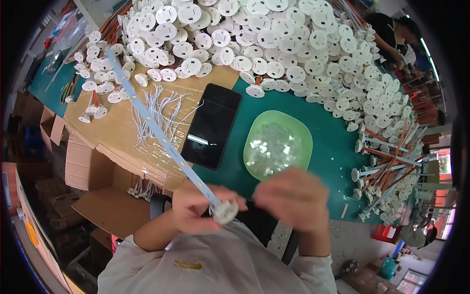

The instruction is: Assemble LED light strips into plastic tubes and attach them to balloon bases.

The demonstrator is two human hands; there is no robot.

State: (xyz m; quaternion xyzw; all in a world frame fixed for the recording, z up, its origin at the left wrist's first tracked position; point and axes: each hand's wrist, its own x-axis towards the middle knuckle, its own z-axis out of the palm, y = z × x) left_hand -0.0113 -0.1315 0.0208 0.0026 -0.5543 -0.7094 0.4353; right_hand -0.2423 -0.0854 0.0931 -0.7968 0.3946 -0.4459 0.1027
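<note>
My left hand is closed around the lower end of a narrow pale-blue LED strip dotted with small yellowish chips. At its near end sits a round white plastic cap, between my thumb and fingers. The strip slants up and left over a bundle of thin white wires. My right hand is just right of the cap, apart from it, at the near edge of a light-green bowl. Motion blurs its fingers, so whether it holds anything is unclear. Small clear plastic pieces fill the bowl's bottom.
A black phone lies between wires and bowl. Heaped round white caps cover the far side of the green table; strips with caps pile up at right. Cardboard covers the table's left; an open carton stands below. Another person is far right.
</note>
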